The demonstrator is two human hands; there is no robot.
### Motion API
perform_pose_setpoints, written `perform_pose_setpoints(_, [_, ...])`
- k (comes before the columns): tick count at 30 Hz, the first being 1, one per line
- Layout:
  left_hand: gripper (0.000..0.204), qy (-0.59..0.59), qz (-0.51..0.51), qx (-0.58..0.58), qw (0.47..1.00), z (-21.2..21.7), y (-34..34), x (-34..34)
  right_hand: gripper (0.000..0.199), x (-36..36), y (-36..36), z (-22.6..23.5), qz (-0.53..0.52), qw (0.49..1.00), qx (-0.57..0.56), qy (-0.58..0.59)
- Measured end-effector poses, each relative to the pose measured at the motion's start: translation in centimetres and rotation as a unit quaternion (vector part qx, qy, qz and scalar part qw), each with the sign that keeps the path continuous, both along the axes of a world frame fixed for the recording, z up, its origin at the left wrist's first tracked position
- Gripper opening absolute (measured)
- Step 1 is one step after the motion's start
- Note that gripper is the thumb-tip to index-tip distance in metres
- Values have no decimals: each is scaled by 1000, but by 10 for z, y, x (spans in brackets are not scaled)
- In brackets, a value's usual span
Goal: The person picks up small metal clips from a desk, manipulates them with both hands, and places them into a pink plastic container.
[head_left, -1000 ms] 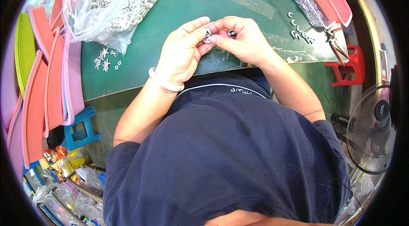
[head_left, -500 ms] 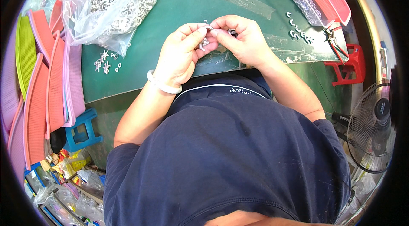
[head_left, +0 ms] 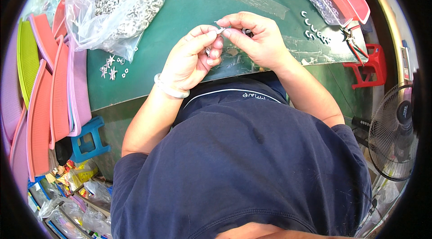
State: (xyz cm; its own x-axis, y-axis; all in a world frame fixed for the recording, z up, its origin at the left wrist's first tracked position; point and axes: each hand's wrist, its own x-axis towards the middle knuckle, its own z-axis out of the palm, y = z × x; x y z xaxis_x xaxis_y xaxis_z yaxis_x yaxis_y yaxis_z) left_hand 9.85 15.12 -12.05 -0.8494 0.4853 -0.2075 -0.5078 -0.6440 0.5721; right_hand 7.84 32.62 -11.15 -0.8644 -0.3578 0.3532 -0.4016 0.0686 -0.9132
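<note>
Now left hand (head_left: 191, 50) is curling further over small bits (head_left: 208, 51), leaving pinched silvery piece (head_left: 220, 30) exposed; right hand (head_left: 258, 38), clutching shiny parts (head_left: 247, 32), is touching its end.

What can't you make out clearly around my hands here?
All in the head view:
- Silvery piece: too small and partly covered by fingertips to tell its exact shape.
- Pieces in the left hand: mostly hidden by its curled fingers, so uncountable.
- Shiny things in the right hand: largely hidden behind its thumb.
- Clear bag: its top is cut off by the upper edge.
</note>
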Motion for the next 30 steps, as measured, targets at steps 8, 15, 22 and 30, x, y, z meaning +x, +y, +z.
perform_pose_setpoints(8, [11, -28, -23, 30, 999, -4, 0, -2, 23, 1, 3, 3, 22, 998, 8, -55])
perform_pose_setpoints(15, [11, -68, -18, 85, 994, -4, 5, -1, 26, -3, 0, -6, 25, 995, -26, -90])
perform_pose_setpoints(22, [12, -102, -10, 91, 991, -3, 9, 1, 27, -4, 1, -8, 37, 992, -27, -120])
perform_pose_setpoints(30, [14, -134, -32, 141, 980, -1, 10, 0, 20, -1, -1, -2, 56, 973, -104, -196])
